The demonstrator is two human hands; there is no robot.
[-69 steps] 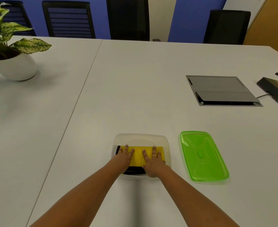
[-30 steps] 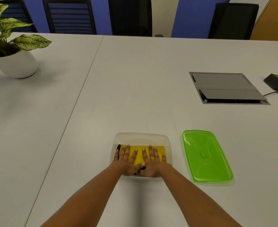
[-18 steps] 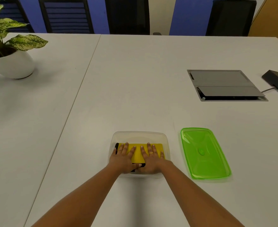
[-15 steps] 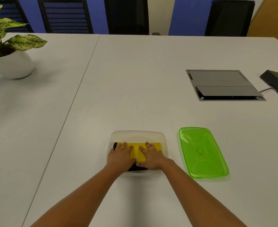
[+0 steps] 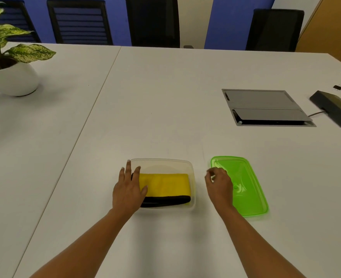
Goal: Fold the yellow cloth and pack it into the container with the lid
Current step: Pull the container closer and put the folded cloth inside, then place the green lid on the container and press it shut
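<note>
Folding and packing look done: your yellow cloth (image 5: 163, 182) lies flat in the clear container (image 5: 165, 163), a black band along its near edge. The green lid (image 5: 250, 193), just right, is not yet on. Your left hand (image 5: 128, 189) rests straight-fingered on the cloth's left end. Your right hand (image 5: 219, 183) curls at the lid's left edge, and I cannot tell if it grips.

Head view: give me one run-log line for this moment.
yellow cloth: folded, in container | green lid: off, right of container | left hand: flat over container's left end | right hand: over lid's left edge, grip unclear
</note>
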